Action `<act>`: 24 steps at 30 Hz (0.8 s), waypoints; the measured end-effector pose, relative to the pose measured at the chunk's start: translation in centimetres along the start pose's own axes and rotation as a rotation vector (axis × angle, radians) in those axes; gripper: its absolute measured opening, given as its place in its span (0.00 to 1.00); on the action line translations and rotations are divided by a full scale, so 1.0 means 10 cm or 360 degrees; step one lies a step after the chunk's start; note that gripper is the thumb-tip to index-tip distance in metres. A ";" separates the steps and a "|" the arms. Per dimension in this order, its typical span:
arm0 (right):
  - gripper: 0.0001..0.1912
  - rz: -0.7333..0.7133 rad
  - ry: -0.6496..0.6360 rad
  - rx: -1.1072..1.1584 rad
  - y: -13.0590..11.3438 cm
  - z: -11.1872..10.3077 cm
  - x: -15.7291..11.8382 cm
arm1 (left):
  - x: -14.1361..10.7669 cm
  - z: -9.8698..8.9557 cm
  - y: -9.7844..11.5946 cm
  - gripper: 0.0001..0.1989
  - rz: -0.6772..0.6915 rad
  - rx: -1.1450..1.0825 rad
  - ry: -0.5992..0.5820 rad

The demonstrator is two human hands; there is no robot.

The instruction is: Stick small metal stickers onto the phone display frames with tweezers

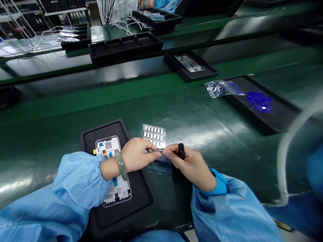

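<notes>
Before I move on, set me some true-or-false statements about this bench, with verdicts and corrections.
1. The green bangle is on the left wrist. True.
2. The phone frame lies on a black tray. True.
3. The hands are held wide apart. False: the fingertips of the left hand and right hand come together at a thin shiny piece.
4. The sheet of small white pieces lies under the phone frame. False: it lies on the green bench surface, just beyond the fingertips.
5. Shiny blue pieces lie in another black tray. True.
</notes>
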State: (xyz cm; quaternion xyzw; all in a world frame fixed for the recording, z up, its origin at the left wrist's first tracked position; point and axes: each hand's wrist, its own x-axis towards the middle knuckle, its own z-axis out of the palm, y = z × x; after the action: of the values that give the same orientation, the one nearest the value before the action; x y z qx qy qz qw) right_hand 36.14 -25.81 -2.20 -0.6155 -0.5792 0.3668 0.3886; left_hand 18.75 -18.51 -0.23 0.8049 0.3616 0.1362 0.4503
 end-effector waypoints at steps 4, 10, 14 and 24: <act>0.19 -0.0113 -0.0060 -0.0107 0.01 0.00 -0.01 | 0.00 0.00 -0.01 0.08 0.0038 -0.0023 -0.0010; 0.13 -0.0238 -0.0077 -0.0102 0.07 0.01 -0.01 | 0.01 0.00 -0.02 0.07 0.0010 -0.0038 -0.0012; 0.11 -0.0217 -0.0075 -0.0086 0.06 0.03 -0.02 | 0.02 -0.01 -0.01 0.05 -0.0007 -0.0037 -0.0021; 0.10 -0.0032 0.0109 -0.0020 0.04 -0.03 -0.01 | -0.03 -0.10 0.02 0.11 0.0029 0.0012 -0.0003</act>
State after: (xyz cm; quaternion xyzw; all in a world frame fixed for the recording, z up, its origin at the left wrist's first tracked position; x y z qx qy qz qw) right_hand 36.57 -25.95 -2.42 -0.6242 -0.5741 0.3379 0.4082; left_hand 18.06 -18.11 0.51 0.8101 0.3543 0.1381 0.4462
